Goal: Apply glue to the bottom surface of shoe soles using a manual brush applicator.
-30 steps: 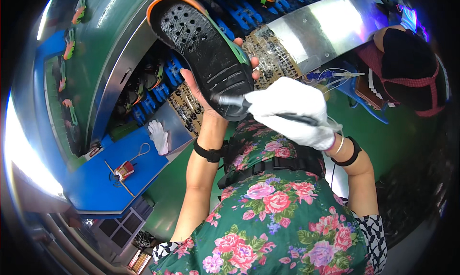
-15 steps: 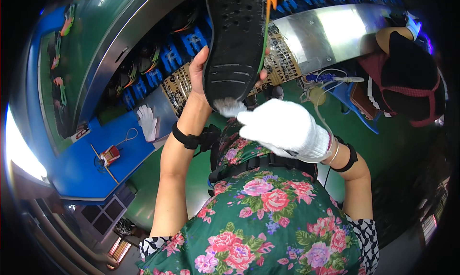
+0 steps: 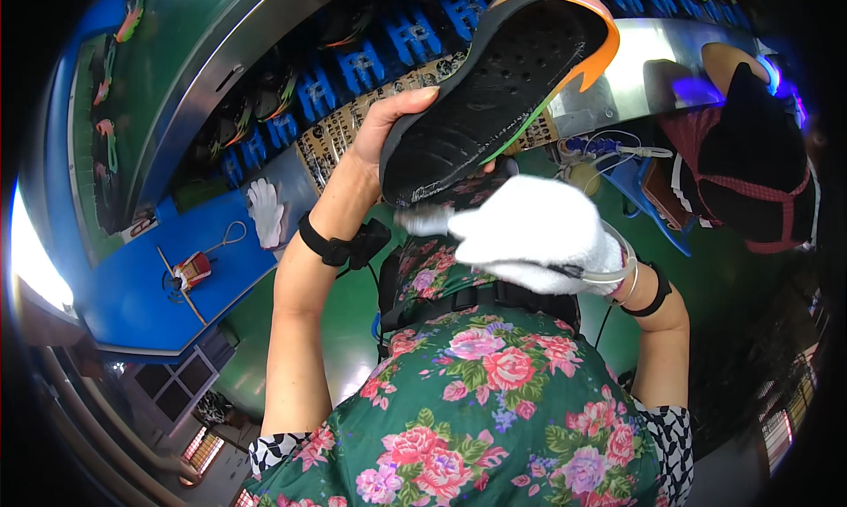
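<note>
- The left hand is bare and raised in the upper middle of the frame, fingers closed around the heel end of a shoe sole.
- The shoe sole is black with a pattern of small holes, edged in orange at its toe and with a thin green line along one side; it tilts from the centre of the frame up toward the upper right, its underside facing the camera.
- The right hand wears a white glove and sits just below the sole, right of centre. It is closed on a brush whose pale bristles stick out to the left and touch the lower edge of the sole.
- A black wristband circles the left wrist; a dark band and a thin bracelet sit on the right wrist.
- The lower half of the frame is filled by the person's green floral garment.
- A blue table lies at the left, bearing a spare white glove and a small red and white tool.
- Behind the hands, a conveyor with blue holders curves across the top.
- Another person in a dark cap sits at the right edge.
</note>
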Available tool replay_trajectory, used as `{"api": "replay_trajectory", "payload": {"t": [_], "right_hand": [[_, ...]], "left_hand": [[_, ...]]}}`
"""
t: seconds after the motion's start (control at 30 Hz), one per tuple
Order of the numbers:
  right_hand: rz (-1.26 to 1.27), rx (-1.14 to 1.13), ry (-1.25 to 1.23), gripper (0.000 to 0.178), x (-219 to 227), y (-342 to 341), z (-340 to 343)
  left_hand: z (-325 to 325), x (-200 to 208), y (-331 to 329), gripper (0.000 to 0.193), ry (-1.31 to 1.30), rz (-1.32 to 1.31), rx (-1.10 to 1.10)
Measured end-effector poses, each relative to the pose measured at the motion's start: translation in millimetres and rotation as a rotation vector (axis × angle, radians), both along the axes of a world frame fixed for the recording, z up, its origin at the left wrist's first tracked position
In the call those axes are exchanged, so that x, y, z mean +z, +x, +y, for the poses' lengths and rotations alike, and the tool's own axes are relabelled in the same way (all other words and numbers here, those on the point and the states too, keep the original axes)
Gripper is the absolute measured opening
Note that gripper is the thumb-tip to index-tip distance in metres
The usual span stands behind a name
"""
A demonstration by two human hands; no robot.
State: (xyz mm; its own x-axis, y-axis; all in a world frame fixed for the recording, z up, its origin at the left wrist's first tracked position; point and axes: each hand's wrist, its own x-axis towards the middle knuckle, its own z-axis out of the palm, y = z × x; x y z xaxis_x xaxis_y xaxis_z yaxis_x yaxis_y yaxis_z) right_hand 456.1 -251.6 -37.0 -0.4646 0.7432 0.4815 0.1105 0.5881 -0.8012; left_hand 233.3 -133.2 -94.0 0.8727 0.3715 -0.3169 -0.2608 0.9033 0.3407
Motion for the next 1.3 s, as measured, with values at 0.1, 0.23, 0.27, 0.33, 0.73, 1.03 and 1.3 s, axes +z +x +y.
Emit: {"api": "replay_trajectory", "payload": {"t": [0.1, 0.23, 0.27, 0.33, 0.73, 1.03, 1.3], "right_hand": [[-0.185, -0.09, 0.095, 0.033, -5, 0, 3], [0.097, -0.068, -0.042, 0.024, -11, -3, 5], [0.082, -0.146, -0.075, 0.022, -12, -4, 5], [0.128, -0.156, -0.273, 0.019, -12, -3, 5], [-0.112, -0.7, 0.172, 0.022, -7, 50, 62], [0.166, -0.172, -0.111, 0.02, -13, -12, -7], [0.657, -0.036, -0.724, 0.012, -25, -14, -26]], "left_hand": [[0, 0, -3, 0.064, -0.115, -0.001, 0.095], [2, 0, 4, 0.065, -0.019, -0.068, 0.02], [1, 1, 5, 0.067, -0.042, -0.061, 0.061], [-2, 1, 7, 0.072, -0.057, -0.041, 0.111], [-46, 2, 18, 0.077, -0.309, -0.051, 0.191], [-41, -7, -2, 0.069, -0.123, -0.048, 0.297], [-34, -14, -7, 0.074, -0.017, -0.1, 0.388]]}}
